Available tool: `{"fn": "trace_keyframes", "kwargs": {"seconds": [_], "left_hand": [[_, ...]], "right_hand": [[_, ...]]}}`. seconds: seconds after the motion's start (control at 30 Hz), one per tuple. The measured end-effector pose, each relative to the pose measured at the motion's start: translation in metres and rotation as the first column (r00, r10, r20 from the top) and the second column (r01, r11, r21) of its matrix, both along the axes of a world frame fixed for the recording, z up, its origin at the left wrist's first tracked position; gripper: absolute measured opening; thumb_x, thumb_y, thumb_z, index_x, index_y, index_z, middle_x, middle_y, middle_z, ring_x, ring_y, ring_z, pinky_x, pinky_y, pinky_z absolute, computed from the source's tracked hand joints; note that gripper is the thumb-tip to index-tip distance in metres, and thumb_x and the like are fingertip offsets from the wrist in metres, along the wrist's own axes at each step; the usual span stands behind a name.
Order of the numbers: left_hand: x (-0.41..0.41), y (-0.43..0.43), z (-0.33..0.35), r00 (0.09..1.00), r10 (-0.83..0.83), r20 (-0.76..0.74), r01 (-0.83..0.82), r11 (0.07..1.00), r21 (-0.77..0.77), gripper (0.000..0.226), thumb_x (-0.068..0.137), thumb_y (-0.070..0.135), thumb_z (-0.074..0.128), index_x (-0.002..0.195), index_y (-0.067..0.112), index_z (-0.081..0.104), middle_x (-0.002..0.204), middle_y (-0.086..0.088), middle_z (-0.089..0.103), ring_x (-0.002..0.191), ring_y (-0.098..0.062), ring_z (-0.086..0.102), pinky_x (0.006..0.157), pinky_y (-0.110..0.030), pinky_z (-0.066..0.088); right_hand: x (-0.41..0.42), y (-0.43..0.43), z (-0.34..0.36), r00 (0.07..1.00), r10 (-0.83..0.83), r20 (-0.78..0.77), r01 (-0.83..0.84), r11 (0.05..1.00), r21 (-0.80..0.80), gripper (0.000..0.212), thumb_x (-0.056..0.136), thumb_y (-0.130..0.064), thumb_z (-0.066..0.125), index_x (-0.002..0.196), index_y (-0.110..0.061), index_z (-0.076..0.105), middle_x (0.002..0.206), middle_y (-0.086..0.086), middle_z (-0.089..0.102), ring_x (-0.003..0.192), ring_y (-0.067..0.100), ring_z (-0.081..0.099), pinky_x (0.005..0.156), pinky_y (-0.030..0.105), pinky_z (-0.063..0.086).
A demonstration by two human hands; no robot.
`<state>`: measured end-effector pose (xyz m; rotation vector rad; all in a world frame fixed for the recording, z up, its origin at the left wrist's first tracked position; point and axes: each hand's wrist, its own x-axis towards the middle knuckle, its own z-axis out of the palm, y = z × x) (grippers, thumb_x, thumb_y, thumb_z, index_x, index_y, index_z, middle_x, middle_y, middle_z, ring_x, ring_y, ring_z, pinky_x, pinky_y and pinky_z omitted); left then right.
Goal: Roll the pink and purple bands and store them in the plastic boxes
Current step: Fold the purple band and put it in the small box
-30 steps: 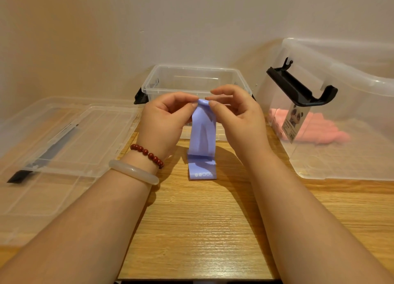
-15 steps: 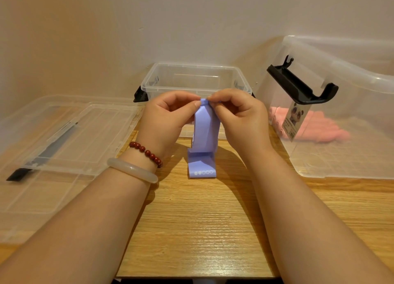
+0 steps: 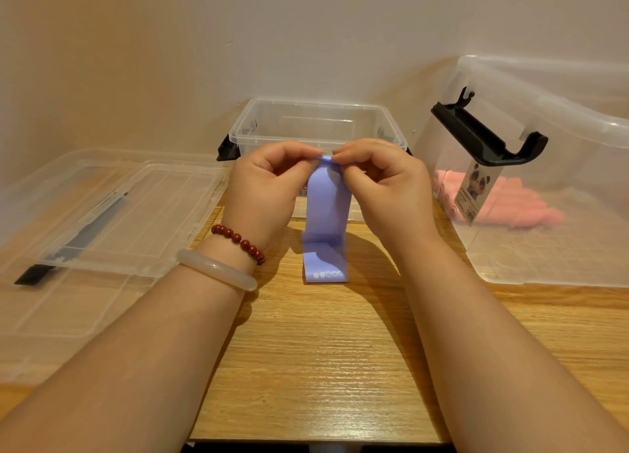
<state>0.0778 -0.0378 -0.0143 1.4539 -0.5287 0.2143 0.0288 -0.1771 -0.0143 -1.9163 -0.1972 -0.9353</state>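
Two hands meet above a wooden table [image 3: 323, 357], near the middle of its far edge; the left hand [image 3: 269, 190] and the right hand [image 3: 384, 187] each pinch the top end of the purple band [image 3: 326, 214] between thumb and forefinger, the other fingers curled in. That end is mostly hidden behind the fingertips, so we cannot tell how much of it is rolled. The band hangs from the grip and bends where it meets the wood; its lower end lies flat toward the near edge, printed with a row of pale dots too small for us to read.

Behind the hands, at the far edge, stands the small box [image 3: 318, 126], open; we lose its lower front wall behind hands and band. The big box [image 3: 544, 258] fills the far right corner, cut off by the frame; pink bands [image 3: 517, 211] lie inside, blurred by the cloudy wall, their number unclear to us; a panda label [image 3: 476, 190] under the black handle [image 3: 483, 136] covers some. Clear lids [image 3: 112, 214] lie along the left edge, overlapping; we cannot say how many. Red beads [image 3: 238, 238] and a pale bangle [image 3: 218, 270] ring the left wrist; both forearms run out of frame.
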Motion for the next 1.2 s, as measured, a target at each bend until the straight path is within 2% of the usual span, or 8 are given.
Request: {"fn": "trace_keyframes", "kwargs": {"seconds": [0.13, 0.23, 0.4, 0.53, 0.67, 0.93, 1.1, 1.2], "left_hand": [[-0.0016, 0.001, 0.0002, 0.998, 0.022, 0.06, -0.023, 0.999, 0.025, 0.019, 0.087, -0.001, 0.065, 0.087, 0.017, 0.072, 0.086, 0.007, 0.072, 0.084, -0.005, 0.069, 0.073, -0.018, 0.053], [-0.0018, 0.0006, 0.0, 0.996, 0.03, 0.087, -0.034, 0.999, 0.041, 0.024, 0.086, -0.002, 0.065, 0.085, 0.021, 0.073, 0.086, 0.012, 0.072, 0.087, -0.005, 0.069, 0.076, -0.018, 0.053], [-0.0026, 0.001, 0.0003, 0.998, -0.006, 0.07, 0.002, 0.998, 0.059, 0.019, 0.086, 0.002, 0.068, 0.086, 0.02, 0.073, 0.09, 0.009, 0.073, 0.089, -0.007, 0.069, 0.076, -0.019, 0.053], [-0.0036, 0.001, 0.002, 0.997, -0.063, -0.033, 0.063, 0.998, -0.001, 0.019, 0.085, 0.006, 0.07, 0.097, 0.021, 0.071, 0.092, 0.005, 0.073, 0.085, -0.003, 0.067, 0.071, -0.016, 0.05], [-0.0027, 0.0003, 0.0012, 0.998, -0.046, -0.053, 0.047, 0.999, 0.025, 0.015, 0.084, 0.01, 0.073, 0.093, 0.022, 0.073, 0.085, 0.007, 0.075, 0.085, -0.009, 0.07, 0.072, -0.022, 0.054], [-0.0012, 0.0014, 0.0002, 0.999, 0.04, 0.024, -0.041, 0.998, 0.055, 0.017, 0.086, 0.008, 0.07, 0.085, 0.025, 0.073, 0.08, 0.012, 0.073, 0.081, -0.005, 0.069, 0.073, -0.019, 0.053], [-0.0004, 0.0021, -0.0005, 0.999, 0.017, 0.032, -0.019, 0.996, 0.083, 0.015, 0.087, 0.009, 0.069, 0.088, 0.023, 0.073, 0.084, 0.008, 0.073, 0.083, -0.009, 0.069, 0.075, -0.023, 0.055], [-0.0011, 0.0005, -0.0009, 0.997, -0.056, -0.05, 0.057, 0.998, 0.034, 0.014, 0.088, 0.006, 0.067, 0.095, 0.018, 0.071, 0.086, 0.003, 0.073, 0.083, -0.011, 0.069, 0.072, -0.025, 0.056]], "right_hand": [[-0.0017, 0.0018, 0.0014, 0.998, 0.013, -0.066, -0.005, 0.992, 0.123, 0.007, 0.087, -0.011, 0.068, 0.087, -0.015, 0.073, 0.091, -0.005, 0.069, 0.089, 0.008, 0.065, 0.076, 0.03, 0.058], [-0.0009, 0.0028, 0.0012, 0.989, 0.034, -0.143, -0.012, 0.988, 0.156, 0.006, 0.089, -0.019, 0.071, 0.095, -0.021, 0.07, 0.09, -0.006, 0.069, 0.083, 0.006, 0.066, 0.071, 0.026, 0.057], [-0.0011, 0.0028, 0.0023, 0.99, 0.034, -0.139, -0.009, 0.985, 0.172, 0.018, 0.088, -0.01, 0.07, 0.085, -0.028, 0.072, 0.083, -0.013, 0.07, 0.084, 0.003, 0.065, 0.076, 0.022, 0.055], [-0.0021, 0.0016, 0.0032, 0.991, 0.051, -0.127, -0.023, 0.976, 0.217, 0.021, 0.087, -0.007, 0.07, 0.081, -0.028, 0.072, 0.081, -0.013, 0.071, 0.084, 0.005, 0.067, 0.077, 0.027, 0.056], [-0.0029, 0.0012, 0.0029, 0.99, 0.064, -0.129, -0.034, 0.975, 0.221, 0.022, 0.088, -0.007, 0.068, 0.08, -0.027, 0.072, 0.082, -0.012, 0.071, 0.085, 0.006, 0.067, 0.079, 0.029, 0.057], [-0.001, 0.0029, 0.0009, 0.982, 0.085, -0.169, -0.048, 0.976, 0.214, 0.015, 0.09, -0.015, 0.069, 0.102, -0.023, 0.069, 0.091, -0.007, 0.069, 0.088, 0.006, 0.066, 0.074, 0.026, 0.056], [0.0008, 0.0002, 0.0002, 0.988, 0.038, -0.147, -0.002, 0.972, 0.233, 0.017, 0.089, -0.007, 0.068, 0.087, -0.024, 0.072, 0.085, -0.005, 0.07, 0.082, 0.006, 0.065, 0.076, 0.026, 0.055], [0.0003, 0.0003, 0.0003, 0.993, 0.048, -0.112, -0.018, 0.966, 0.257, 0.027, 0.088, -0.005, 0.066, 0.081, -0.03, 0.072, 0.085, -0.007, 0.072, 0.087, 0.01, 0.068, 0.079, 0.029, 0.056]]}}
